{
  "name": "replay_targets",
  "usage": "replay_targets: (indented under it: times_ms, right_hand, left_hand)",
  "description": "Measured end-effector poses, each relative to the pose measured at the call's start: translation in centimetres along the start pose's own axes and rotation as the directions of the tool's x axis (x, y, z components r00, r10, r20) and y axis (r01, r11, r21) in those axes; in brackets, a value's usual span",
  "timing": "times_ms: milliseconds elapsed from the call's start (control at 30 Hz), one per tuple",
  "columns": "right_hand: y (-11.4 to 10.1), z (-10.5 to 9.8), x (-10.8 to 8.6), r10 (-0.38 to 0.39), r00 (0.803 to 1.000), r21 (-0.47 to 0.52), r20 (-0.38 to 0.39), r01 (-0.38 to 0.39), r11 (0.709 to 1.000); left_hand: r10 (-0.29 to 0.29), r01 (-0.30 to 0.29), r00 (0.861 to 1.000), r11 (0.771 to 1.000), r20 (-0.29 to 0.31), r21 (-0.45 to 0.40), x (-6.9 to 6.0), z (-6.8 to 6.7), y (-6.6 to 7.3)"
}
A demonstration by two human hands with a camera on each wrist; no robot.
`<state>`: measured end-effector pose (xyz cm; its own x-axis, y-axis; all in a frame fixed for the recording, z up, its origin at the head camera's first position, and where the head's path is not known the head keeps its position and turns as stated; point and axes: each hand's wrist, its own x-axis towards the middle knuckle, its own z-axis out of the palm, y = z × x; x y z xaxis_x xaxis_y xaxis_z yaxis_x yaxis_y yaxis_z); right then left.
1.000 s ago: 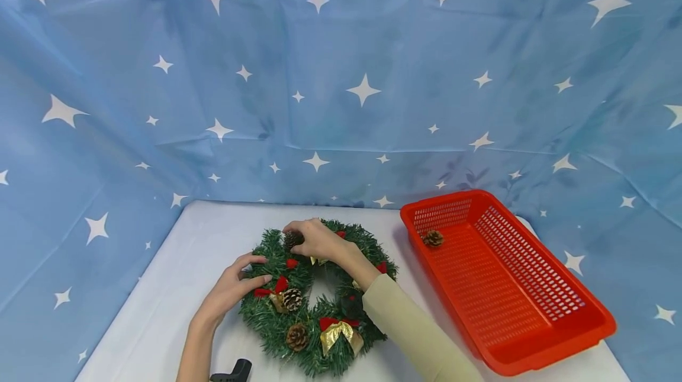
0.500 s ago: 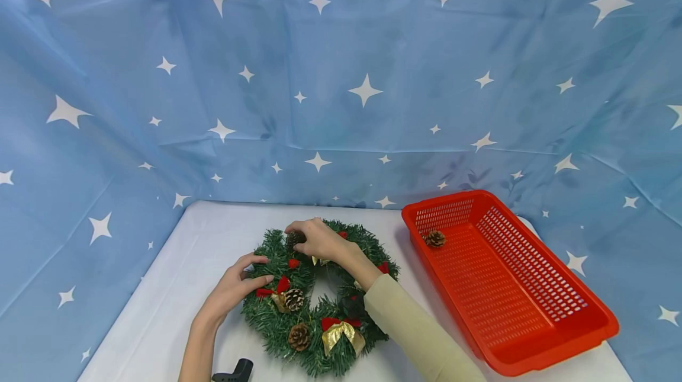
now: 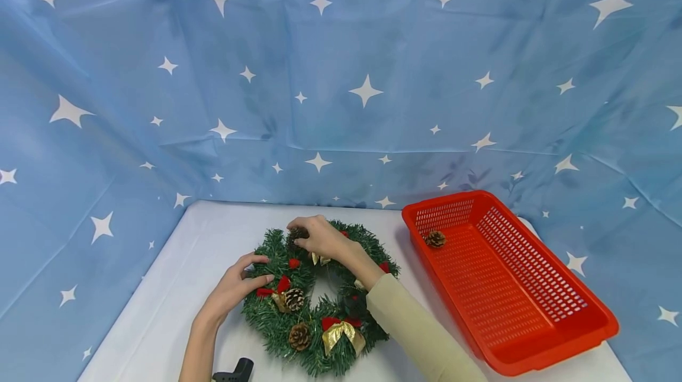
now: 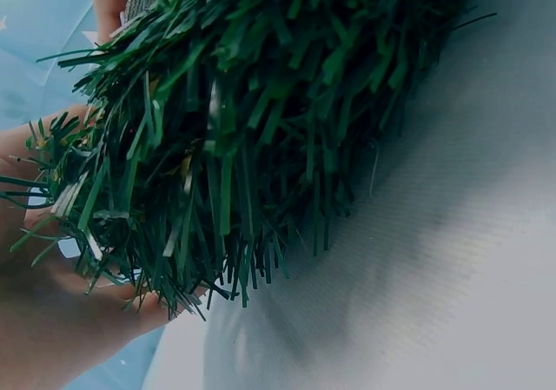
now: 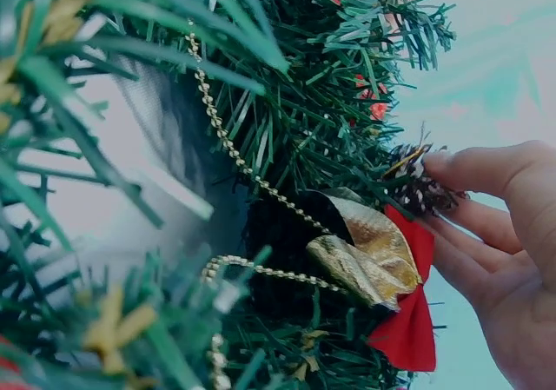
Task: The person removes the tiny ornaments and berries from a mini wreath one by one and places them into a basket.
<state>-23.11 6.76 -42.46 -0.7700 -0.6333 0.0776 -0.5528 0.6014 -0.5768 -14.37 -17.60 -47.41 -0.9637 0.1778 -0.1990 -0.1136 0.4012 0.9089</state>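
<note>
A green wreath (image 3: 272, 328) with bows, pine cones and a bead string lies on the white table. At its upper left, my right hand (image 3: 325, 238) pinches a dark pine cone (image 3: 296, 236). In the right wrist view, thumb and fingers hold this pine cone (image 5: 420, 180) at the greenery, beside a red and gold bow (image 5: 373, 251). My left hand (image 3: 231, 287) rests on the wreath's left side, fingers spread and slightly bent. Greenery (image 4: 234, 129) hides part of that hand in the left wrist view.
To the right of the wreath stands a red plastic basket (image 3: 533, 364) with one pine cone (image 3: 435, 239) in its far left corner. A black object (image 3: 242, 370) is at the table's front edge. Behind the table (image 3: 229, 222) hangs a blue starry cloth (image 3: 330, 44).
My right hand has shifted slightly up and right at the pine cone, still pinching it. The left hand keeps its place on the wreath.
</note>
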Motion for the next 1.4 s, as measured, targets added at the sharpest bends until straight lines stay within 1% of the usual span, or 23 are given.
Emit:
replay_targets:
  times_ms: [267, 433, 667, 833, 1133, 1400]
  right_hand:
    - [0.3, -0.8, -0.4, -0.014, 0.999, 0.006, -0.033, 0.014, 1.0]
    - [0.6, -1.0, -0.6, -0.028, 0.998, -0.01, -0.062, 0.028, 1.0]
    - [0.9, -1.7, -0.8, -0.045, 0.995, 0.001, -0.085, 0.045, 0.999]
    - [1.1, -2.4, -1.1, -0.038, 0.993, 0.006, -0.113, 0.039, 0.999]
    - [1.7, -2.9, -2.2, -0.028, 0.992, 0.001, -0.124, 0.028, 1.0]
    - [2.1, -4.0, -3.1, -0.012, 0.992, 0.003, -0.127, 0.013, 1.0]
  left_hand:
    - [0.014, -0.014, 1.0, 1.0, 0.007, -0.017, 0.1, 0.2, 0.0]
    - [0.005, -0.005, 1.0, 1.0, 0.007, -0.015, -0.1, 0.2, -0.1]
    - [-0.005, 0.005, 1.0, 1.0, 0.006, -0.003, -0.1, 0.0, 0.0]
    - [0.006, -0.006, 1.0, 1.0, 0.0, -0.004, 0.0, -0.1, 0.2]
    - [-0.002, 0.002, 1.0, 1.0, 0.007, -0.004, -0.2, 0.1, -0.1]
    - [-0.008, 0.008, 1.0, 1.0, 0.009, 0.001, -0.1, 0.0, 0.0]
